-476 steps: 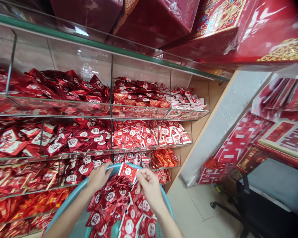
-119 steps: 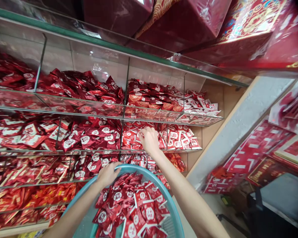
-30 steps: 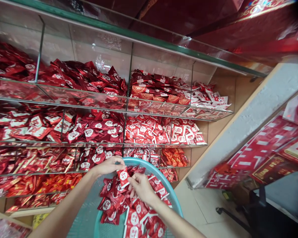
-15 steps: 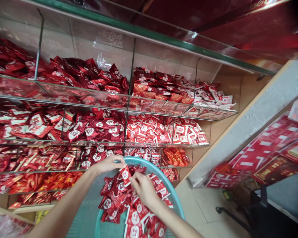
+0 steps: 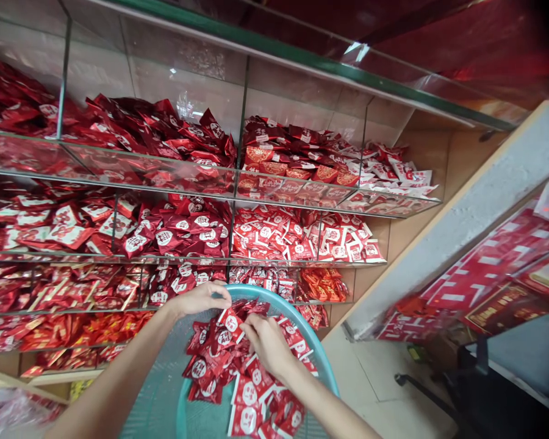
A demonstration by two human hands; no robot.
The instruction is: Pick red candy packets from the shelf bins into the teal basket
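Observation:
A teal round basket holds many small red and white packets. At its far left rim is my left hand, its fingers curled together on the edge; whether the rim or something else is between them is hard to see. My right hand is over the packets, its thumb and fingers pinched on the edge of a red packet with a white round print. That packet lies between the two hands, on top of the pile.
Glass-fronted shelves with sorted red, white and orange packets rise behind the basket. Right of them stand a grey wall edge, red patterned boxes and a black chair on the tiled floor.
The view has shifted slightly. The red packet between my hands now lies flatter and a little lower among the others. Both hands stay nearly where they were.

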